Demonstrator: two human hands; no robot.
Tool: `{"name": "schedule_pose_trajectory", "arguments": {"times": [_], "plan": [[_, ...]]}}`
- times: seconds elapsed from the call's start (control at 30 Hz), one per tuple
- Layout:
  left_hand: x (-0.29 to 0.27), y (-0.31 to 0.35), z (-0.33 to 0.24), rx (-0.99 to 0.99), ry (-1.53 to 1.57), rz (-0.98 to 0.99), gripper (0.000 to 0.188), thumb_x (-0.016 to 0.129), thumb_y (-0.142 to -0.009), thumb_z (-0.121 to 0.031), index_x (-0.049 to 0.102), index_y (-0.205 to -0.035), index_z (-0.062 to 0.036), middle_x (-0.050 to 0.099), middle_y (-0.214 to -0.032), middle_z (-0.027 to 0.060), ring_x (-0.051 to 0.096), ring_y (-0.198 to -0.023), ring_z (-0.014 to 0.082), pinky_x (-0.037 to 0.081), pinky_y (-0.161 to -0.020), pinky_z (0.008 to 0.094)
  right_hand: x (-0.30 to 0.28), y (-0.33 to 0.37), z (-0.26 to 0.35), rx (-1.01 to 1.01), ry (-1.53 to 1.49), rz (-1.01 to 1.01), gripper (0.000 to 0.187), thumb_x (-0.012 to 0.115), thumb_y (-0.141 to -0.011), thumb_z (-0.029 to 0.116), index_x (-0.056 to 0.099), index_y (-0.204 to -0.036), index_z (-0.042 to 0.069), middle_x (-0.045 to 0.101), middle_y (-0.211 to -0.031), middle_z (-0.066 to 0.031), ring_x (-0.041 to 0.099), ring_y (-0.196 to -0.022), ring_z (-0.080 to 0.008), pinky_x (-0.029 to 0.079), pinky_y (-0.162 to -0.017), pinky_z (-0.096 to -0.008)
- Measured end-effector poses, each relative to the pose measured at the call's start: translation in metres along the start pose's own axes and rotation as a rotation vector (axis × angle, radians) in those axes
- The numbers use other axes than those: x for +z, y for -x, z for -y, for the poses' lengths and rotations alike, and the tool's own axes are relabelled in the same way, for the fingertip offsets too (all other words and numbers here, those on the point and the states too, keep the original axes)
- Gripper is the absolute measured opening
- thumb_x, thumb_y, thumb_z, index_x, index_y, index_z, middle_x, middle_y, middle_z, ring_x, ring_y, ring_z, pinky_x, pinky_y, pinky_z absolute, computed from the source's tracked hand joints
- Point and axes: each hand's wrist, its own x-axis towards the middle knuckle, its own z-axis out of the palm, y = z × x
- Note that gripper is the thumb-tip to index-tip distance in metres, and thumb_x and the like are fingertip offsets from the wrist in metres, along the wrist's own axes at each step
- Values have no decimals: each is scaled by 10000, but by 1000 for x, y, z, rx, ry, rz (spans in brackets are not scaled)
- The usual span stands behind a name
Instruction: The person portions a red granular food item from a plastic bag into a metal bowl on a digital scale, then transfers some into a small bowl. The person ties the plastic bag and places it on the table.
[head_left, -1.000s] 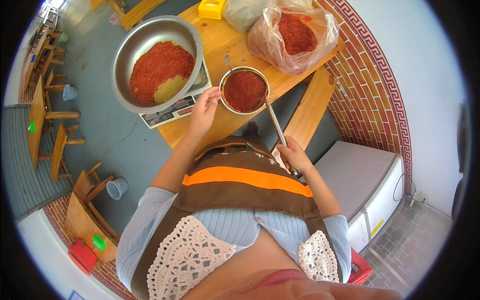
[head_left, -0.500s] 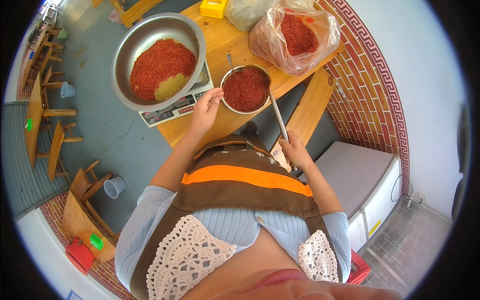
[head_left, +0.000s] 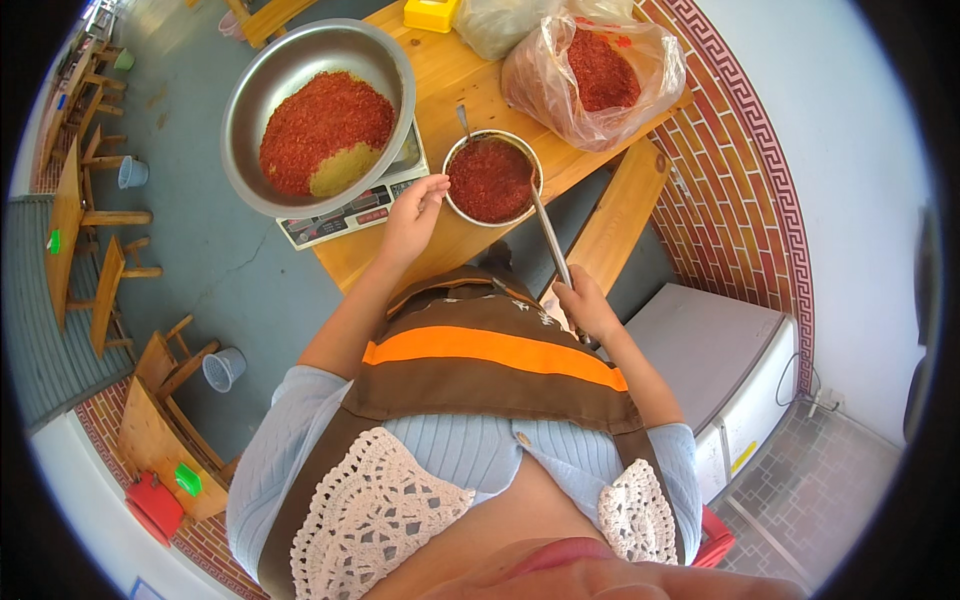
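Note:
A white-rimmed round pot [head_left: 462,212] holds dark red chili paste [head_left: 490,180] and stands on the table's near edge. My right hand [head_left: 588,304] is wrapped round the long metal handle of a ladle [head_left: 552,240]; its bowl is sunk in the paste at the pot's right side and hidden. With fingers together, my left hand [head_left: 412,214] grips the pot's left rim. A spoon [head_left: 462,121] leans out over the far rim. Left of the pot, a large steel basin [head_left: 300,52] of red chili flakes and a yellowish-brown powder rests on a white digital scale [head_left: 318,230].
An open clear plastic bag [head_left: 530,88] of chili flakes stands behind the pot, next to another plastic bag [head_left: 490,28] and a yellow box [head_left: 430,14]. A wooden bench [head_left: 625,205] and a grey-topped white appliance [head_left: 700,345] are to the right.
The ladle's bowl, at the paste's surface by the right rim before, is now down in the paste. My right hand has shifted slightly left; my left hand stays at the rim.

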Motion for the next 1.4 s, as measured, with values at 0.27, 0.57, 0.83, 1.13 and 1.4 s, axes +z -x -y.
{"name": "schedule_pose_trajectory", "arguments": {"times": [0.27,0.57,0.83,1.13,1.4], "plan": [[-4,-1,5,1,24,-9,289,487,-1005,-25,553,-1282,26,644,-1215,120,606,-1130,180,461,-995,312,-13,12,5,20,-469,112,113,521,-985,162,481,-955,61,476,-606,-16,421,-373,-111,357,-355,-263],[-1,2,15,-54,17,16,276,490,-1007,-32,561,-1268,27,644,-1200,123,614,-1118,185,470,-988,309,-9,32,5,-4,-220,24,128,520,-993,170,488,-972,48,461,-578,-9,415,-376,-103,361,-363,-260],[-6,5,14,-42,5,-2,267,501,-999,-32,572,-1248,33,653,-1187,124,619,-1104,181,476,-977,304,-3,22,4,26,-423,31,118,526,-986,174,487,-974,64,448,-591,-2,406,-377,-99,334,-355,-263],[-10,7,18,-56,39,-1,282,488,-1003,-33,564,-1271,16,639,-1218,112,601,-1131,180,456,-1000,311,-25,39,-7,20,-1184,353,195,466,-1036,201,519,-1089,21,412,-575,5,380,-353,-93,310,-285,-252],[-8,2,20,-56,44,3,279,492,-1003,-35,569,-1266,20,643,-1212,116,603,-1125,182,459,-996,313,-39,58,22,-165,-1543,497,255,421,-1050,208,502,-1163,-7,410,-576,4,374,-343,-87,335,-269,-248]]}}
